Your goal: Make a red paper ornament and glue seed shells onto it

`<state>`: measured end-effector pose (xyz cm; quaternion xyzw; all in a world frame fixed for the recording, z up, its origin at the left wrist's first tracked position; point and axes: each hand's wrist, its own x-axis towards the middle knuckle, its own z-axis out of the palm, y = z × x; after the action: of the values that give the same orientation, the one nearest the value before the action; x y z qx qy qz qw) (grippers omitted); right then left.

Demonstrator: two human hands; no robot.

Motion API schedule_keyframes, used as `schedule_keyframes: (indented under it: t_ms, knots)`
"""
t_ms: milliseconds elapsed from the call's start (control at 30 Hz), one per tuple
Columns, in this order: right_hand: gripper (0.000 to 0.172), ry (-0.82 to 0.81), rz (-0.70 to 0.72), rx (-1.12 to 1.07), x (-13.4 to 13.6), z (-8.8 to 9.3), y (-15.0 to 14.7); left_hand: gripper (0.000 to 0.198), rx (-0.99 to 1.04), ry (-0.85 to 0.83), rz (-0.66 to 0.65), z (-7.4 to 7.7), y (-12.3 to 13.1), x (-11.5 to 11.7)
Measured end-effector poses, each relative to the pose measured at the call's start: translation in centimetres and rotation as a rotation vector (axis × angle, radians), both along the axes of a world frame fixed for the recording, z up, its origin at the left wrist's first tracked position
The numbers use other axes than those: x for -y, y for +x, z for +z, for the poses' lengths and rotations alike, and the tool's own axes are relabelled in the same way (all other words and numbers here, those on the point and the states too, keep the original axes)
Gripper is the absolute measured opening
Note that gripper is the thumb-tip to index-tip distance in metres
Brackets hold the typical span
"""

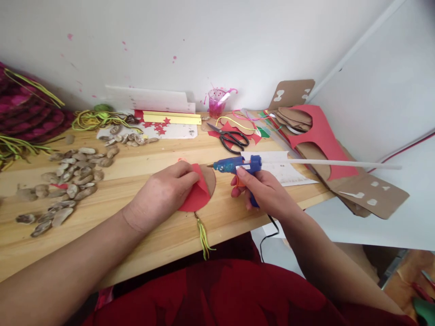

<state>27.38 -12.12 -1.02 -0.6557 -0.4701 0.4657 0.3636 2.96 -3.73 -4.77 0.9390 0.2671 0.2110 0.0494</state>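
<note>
My right hand (256, 188) is closed round a blue hot glue gun (238, 164), with a long white glue stick (340, 164) sticking out of its back. Its nozzle points left, at the edge of a round cardboard disc (210, 176). Red paper (197, 199) covers most of that disc, and its right part is folded back by my left hand (170, 185), baring brown cardboard. The fingers of my left hand pinch the paper's lifted edge. A yellow-green yarn tassel (203, 235) hangs from the disc over the table's front edge.
Peanut shells (79, 170) lie in a heap at left. Black-handled scissors (233, 138), small red stars (161, 127) and a pink-stained cup (216, 104) are toward the wall. Cut cardboard (374, 192) and red paper scrap (326, 136) stack at right. A black cord (268, 235) hangs below.
</note>
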Motion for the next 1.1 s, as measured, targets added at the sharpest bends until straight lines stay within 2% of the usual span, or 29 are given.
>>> schedule_keyframes:
  t_ms: [367,733,1100]
  knots:
    - [0.058,0.109,0.134,0.338,-1.3,-0.1,-0.5,0.019,0.029,-0.021,-0.011,0.1,0.1,0.1]
    - [0.053,0.135,0.146,0.372,-2.0,0.1,-0.9,0.024,0.038,-0.027,-0.004,0.2,0.0,0.1]
    - [0.056,0.118,0.164,0.457,-2.1,0.2,-0.9,0.023,0.028,-0.02,0.002,0.2,0.1,0.1]
